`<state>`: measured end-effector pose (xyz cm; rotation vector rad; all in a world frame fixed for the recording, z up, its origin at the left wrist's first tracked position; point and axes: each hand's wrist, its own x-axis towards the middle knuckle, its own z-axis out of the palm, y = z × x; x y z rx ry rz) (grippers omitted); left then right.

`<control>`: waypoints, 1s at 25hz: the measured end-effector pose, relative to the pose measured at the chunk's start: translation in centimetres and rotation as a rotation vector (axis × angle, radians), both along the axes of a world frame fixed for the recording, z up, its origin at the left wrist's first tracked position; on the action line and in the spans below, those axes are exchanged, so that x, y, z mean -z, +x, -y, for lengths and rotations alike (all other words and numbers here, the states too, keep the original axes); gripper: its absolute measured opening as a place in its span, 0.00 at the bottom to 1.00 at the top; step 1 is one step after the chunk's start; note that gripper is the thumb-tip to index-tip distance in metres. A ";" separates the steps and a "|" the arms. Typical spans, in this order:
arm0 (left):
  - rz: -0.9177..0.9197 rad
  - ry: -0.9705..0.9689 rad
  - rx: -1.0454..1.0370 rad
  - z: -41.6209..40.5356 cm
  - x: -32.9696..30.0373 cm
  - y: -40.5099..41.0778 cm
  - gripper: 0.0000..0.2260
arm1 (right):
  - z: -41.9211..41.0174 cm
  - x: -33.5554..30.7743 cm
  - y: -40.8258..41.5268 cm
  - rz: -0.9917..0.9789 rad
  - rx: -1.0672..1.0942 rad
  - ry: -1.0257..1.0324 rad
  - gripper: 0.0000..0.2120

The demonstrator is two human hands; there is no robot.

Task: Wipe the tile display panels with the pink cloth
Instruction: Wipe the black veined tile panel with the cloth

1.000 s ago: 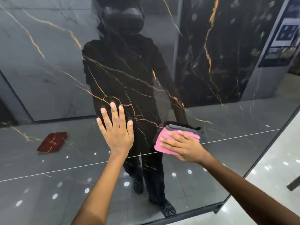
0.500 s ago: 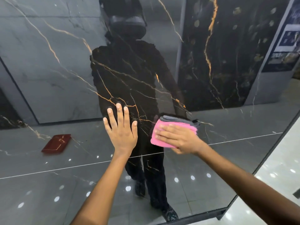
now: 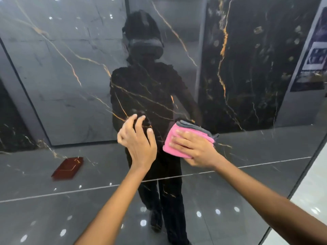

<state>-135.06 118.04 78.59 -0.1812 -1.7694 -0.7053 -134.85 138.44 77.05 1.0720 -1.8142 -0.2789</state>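
Cloth (image 3: 174, 138), one, pink, pressed flat on tile panel (image 3: 70, 85) under right hand (image 3: 196, 151), left hand (image 3: 139, 140) loosely spread, empty

Two bare forearms reach in from the bottom edge, without sleeves, watch, bracelet or rings. The left hand (image 3: 139, 144) and the right hand (image 3: 196, 149) are both gloveless, with short, plain nails. The glossy panel (image 3: 53, 76) mirrors the rest of the person as a dark silhouette: a black short-sleeved top, long black trousers and dark shoes. A bulky dark headset with a paler grey band across its front sits on the head. Finer detail of the clothing is lost in the reflection.
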 end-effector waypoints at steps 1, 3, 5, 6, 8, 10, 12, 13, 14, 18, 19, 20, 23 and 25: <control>-0.058 -0.023 0.020 0.1 -2.8 0.2 0.18 | -1.0 -2.3 -0.4 -0.016 -0.018 0.004 0.26; -0.165 -0.059 0.025 0.9 -9.2 -0.3 0.20 | -3.0 -9.9 -1.7 -0.153 -0.030 -0.260 0.22; -0.175 -0.088 -0.021 1.4 -14.7 -1.1 0.23 | -6.0 -19.6 -2.0 -0.216 0.019 -0.615 0.24; -0.143 -0.109 -0.068 1.4 -16.3 -1.4 0.24 | -6.5 -22.8 -1.7 -0.215 0.027 -0.767 0.26; -0.083 -0.154 -0.187 1.0 -17.1 -2.4 0.26 | -5.1 -23.4 -1.7 -0.248 0.022 -0.909 0.29; -0.059 -0.206 -0.259 0.8 -16.6 -3.1 0.26 | -2.1 -17.5 -1.9 -0.251 -0.003 -0.707 0.27; -0.060 -0.222 -0.267 1.0 -16.5 -3.5 0.26 | 0.2 -10.6 -0.7 -0.207 -0.023 -0.307 0.25; -0.067 -0.218 -0.266 1.1 -16.6 -3.4 0.26 | 0.2 -9.0 -0.3 -0.170 -0.021 -0.146 0.25; -0.074 -0.214 -0.262 1.1 -16.7 -3.4 0.26 | -0.6 -9.7 -0.2 -0.144 -0.022 -0.034 0.25; -0.097 -0.214 -0.263 1.0 -16.5 -3.7 0.26 | -5.4 -24.5 -2.0 -0.295 0.027 -0.436 0.26; -0.103 -0.209 -0.262 1.0 -16.5 -3.7 0.26 | -6.3 -28.4 -1.9 -0.286 0.045 -0.632 0.27; -0.109 -0.207 -0.264 1.0 -16.5 -3.7 0.26 | -6.2 -30.5 -1.6 -0.264 0.047 -0.791 0.29; -0.127 -0.218 -0.271 1.0 -16.5 -3.9 0.26 | -2.0 -25.7 -1.9 -0.298 0.023 -0.750 0.28; -0.140 -0.220 -0.270 1.0 -16.5 -3.9 0.26 | 1.1 -17.5 -1.3 -0.268 -0.040 -0.370 0.26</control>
